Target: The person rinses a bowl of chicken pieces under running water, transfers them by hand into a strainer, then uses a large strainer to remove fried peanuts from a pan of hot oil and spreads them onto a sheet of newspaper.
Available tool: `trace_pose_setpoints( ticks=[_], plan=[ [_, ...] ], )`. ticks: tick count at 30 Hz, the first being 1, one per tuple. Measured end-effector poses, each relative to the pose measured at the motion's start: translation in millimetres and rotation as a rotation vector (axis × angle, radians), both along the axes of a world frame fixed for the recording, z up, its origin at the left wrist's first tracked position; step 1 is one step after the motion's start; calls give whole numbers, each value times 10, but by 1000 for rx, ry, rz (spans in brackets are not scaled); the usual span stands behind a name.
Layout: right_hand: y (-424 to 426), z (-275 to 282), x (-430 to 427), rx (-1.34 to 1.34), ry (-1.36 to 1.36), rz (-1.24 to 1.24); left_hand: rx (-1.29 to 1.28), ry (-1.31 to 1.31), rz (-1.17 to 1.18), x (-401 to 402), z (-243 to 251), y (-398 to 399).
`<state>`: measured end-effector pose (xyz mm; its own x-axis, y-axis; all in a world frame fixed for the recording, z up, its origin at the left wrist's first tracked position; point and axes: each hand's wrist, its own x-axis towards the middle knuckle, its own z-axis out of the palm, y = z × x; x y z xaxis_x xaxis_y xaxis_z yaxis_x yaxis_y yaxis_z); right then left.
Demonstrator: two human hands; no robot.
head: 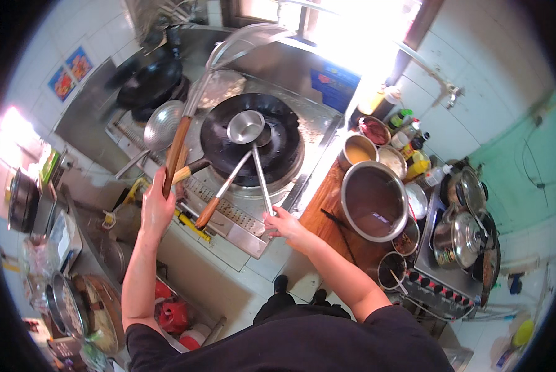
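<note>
My left hand (pixel 158 204) grips the wooden handle of a large round strainer (pixel 254 44), raised over the back of the stove. In my right hand (pixel 285 224) is the metal handle of a ladle (pixel 245 127), whose bowl is over a black wok (pixel 222 153). The wok sits on the burner, its handle pointing left. Across its front rim leans another metal utensil with a wooden grip (pixel 208 212); its far end is hidden or unclear near the ladle. Left of the wok lies a perforated skimmer (pixel 163 125). A clear bag of pale food (pixel 222 88) rests behind the wok.
On the wooden board (pixel 317 200) at right stand a large pot of dark liquid (pixel 374 202), a pot of yellowish liquid (pixel 359 151), bowls and several bottles. Another wok (pixel 150 83) is at back left. A lidded steel pot (pixel 457 239) stands far right.
</note>
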<state>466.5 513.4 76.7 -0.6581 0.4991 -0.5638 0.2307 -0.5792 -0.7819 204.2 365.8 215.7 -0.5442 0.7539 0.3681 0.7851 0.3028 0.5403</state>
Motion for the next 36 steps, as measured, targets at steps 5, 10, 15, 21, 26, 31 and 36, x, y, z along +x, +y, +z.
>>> trace_pose_setpoints(
  ticks=[5,10,15,21,26,31,36],
  plan=[
    [-200,-132,826,27,11,-28,-260,387,-163,111,304,1031],
    [-643,-93,1593,-70,-68,-103,-465,570,-336,346,-76,1883],
    [-864,-28,2336,23,-20,-397,-305,325,-611,-84,-168,2339],
    [-1165,-133,3135,16,-126,-662,-435,262,-476,-149,-415,2021],
    [-1241,214,3677,192,-89,-541,-42,-249,-655,-409,-647,1532],
    [-1422,453,4957,337,-166,-942,-186,-769,-493,1243,147,389],
    [-1351,763,6637,758,-811,-1122,-360,-1546,-1348,2021,129,277]
  ],
)
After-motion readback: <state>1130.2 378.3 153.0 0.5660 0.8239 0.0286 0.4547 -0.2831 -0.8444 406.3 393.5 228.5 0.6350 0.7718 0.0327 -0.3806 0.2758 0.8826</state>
